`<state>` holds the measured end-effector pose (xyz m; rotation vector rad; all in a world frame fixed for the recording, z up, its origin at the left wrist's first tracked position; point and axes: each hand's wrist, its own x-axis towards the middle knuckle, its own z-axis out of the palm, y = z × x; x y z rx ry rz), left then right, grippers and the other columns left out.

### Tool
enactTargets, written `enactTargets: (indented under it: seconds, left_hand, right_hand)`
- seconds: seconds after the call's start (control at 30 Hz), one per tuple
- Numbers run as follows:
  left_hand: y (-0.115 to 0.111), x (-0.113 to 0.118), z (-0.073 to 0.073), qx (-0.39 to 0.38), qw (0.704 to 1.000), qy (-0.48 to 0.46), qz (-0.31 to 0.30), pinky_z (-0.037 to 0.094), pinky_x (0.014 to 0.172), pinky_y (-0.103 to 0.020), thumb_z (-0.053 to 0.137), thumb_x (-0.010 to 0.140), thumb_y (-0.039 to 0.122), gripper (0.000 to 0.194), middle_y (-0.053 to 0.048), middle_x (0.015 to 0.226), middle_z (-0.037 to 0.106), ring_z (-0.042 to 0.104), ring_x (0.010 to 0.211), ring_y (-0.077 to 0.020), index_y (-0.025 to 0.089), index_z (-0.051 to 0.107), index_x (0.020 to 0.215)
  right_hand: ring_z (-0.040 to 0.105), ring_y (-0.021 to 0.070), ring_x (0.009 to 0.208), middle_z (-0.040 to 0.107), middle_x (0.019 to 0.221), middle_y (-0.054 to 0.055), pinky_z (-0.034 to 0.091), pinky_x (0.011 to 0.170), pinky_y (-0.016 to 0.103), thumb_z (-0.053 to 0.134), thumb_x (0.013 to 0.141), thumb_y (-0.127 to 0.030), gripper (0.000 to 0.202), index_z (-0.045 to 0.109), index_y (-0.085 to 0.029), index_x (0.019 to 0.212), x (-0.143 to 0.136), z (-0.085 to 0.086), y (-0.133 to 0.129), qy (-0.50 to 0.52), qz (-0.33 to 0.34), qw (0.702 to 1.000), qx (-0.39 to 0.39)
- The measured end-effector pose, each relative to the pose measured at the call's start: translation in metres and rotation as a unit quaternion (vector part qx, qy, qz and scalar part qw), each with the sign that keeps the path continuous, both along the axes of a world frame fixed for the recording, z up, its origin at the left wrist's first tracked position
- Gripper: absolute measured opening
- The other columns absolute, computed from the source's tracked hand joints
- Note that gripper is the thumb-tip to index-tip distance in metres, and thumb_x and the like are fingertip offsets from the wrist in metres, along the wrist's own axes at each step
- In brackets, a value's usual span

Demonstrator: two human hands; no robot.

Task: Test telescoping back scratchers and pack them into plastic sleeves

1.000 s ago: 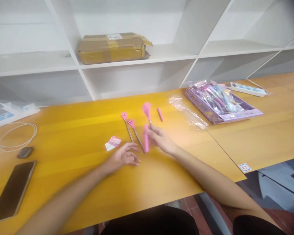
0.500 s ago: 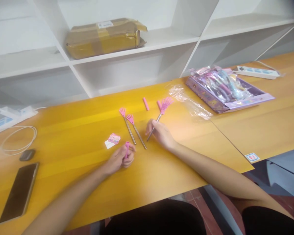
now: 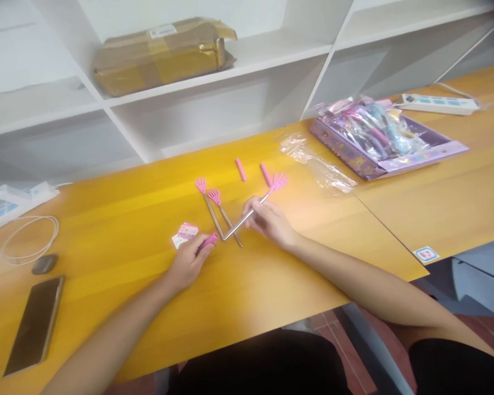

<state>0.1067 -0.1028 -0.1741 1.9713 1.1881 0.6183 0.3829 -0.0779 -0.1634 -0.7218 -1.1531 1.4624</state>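
Dark phone (image 3: 33,326) nearest, off left of the left hand (image 3: 188,260) fingers; those curled round pink tube (image 3: 208,241), open end poking past them; right hand (image 3: 270,224) fingertips pinching metal stick (image 3: 242,220), its pink hand-shaped head beyond those fingers, bare end facing the tube mouth, small gap between; small cards (image 3: 187,231) just past left fingers; two similar sticks (image 3: 214,197) lying beyond and between both hands' fingers; two loose pink tubes (image 3: 241,169) farther past right fingers; clear wrapper (image 3: 319,164), then purple box (image 3: 341,148), out beyond them to the right; taped carton (image 3: 160,57) farthest, on white shelf (image 3: 280,50)
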Motion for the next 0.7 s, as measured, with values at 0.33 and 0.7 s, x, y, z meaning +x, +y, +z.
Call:
enactTargets:
  seconds: [0.33,0.7]
  left_hand:
    - [0.000,-0.001,-0.001,0.075,0.997,-0.025,0.008,0.048,0.072,-0.027,0.056,0.107,0.052,0.040,-0.003,0.089,0.076,0.061,0.072,-0.0153,0.021,0.081,0.111]
    - [0.007,-0.002,-0.010,0.084,0.996,-0.026,0.009,0.054,0.082,-0.029,0.058,0.108,0.046,0.037,-0.005,0.104,0.080,0.071,0.088,-0.0181,0.024,0.081,0.127]
  right_hand:
    - [0.044,0.0092,0.047,0.072,0.075,0.002,0.035,0.050,0.026,0.062,0.108,-0.056,0.044,0.074,-0.017,0.090,0.003,0.003,-0.001,-0.018,0.001,0.997,0.072]
    - [0.058,0.0178,0.071,0.060,0.070,0.002,0.046,0.065,0.030,0.053,0.115,-0.051,0.046,0.083,-0.018,0.104,0.014,0.011,-0.004,-0.151,0.004,0.967,0.203]
